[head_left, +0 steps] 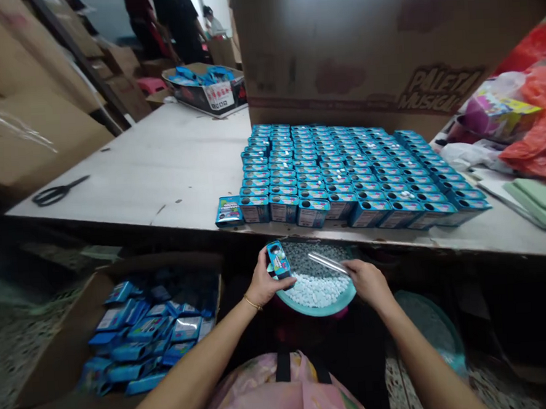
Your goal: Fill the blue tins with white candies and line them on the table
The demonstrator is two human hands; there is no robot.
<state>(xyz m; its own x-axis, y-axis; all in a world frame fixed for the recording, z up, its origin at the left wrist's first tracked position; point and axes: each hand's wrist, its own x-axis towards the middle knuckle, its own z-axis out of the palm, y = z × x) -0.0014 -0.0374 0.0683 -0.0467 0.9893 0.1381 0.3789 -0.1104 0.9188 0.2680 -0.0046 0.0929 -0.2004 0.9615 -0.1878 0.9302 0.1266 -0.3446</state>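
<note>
Blue box [279, 259] pinched in L grip [262, 284], nr bowl [320, 311]; R grip [369, 279] clasps silver tube [327, 263].

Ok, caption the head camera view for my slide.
Left hand holds a small blue box, right hand a silvery rod, at a basin of white pellets.

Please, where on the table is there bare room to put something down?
The widest free patch is the white tabletop between the black scissors and the small blue boxes, in front of the open carton; only small dark marks show there. It is crowded from those boxes to the red plastic bags.
</note>
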